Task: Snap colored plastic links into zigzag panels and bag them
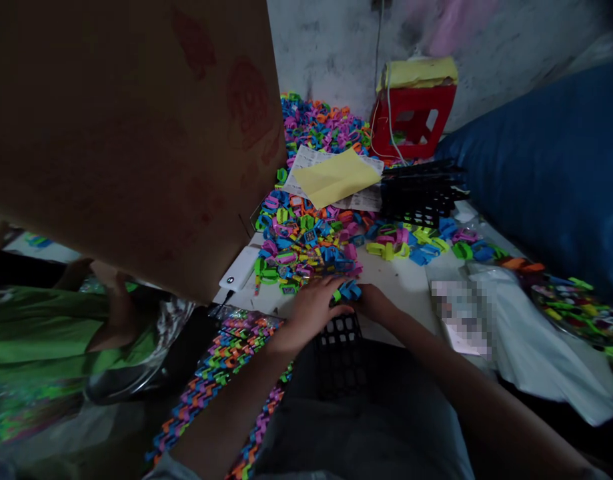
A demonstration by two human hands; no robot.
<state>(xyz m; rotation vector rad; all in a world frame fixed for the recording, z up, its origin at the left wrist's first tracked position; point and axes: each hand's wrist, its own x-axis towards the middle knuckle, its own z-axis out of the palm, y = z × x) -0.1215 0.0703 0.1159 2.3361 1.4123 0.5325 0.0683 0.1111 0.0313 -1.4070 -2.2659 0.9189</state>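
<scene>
Small plastic pieces like toy watches, in bright colours, lie in a heap (306, 240) just beyond my hands. My left hand (316, 303) curves over the far end of a black grid tray (342, 343), fingers and thumb around green and blue toy watches. Against its fingertips, my right hand (373, 301) is closed at a blue toy watch (350, 291); most of its fingers are hidden. The tray's near end rests over my lap, in shadow.
A big cardboard box (136, 133) stands at left, beside a white power bank (239, 270). Rows of filled watches (221, 360) lie below it. Black trays (421, 190), yellow paper (339, 177), a red stool (411, 120) and clear plastic bags (531, 340) lie around. Another person's arm (113, 307) shows at left.
</scene>
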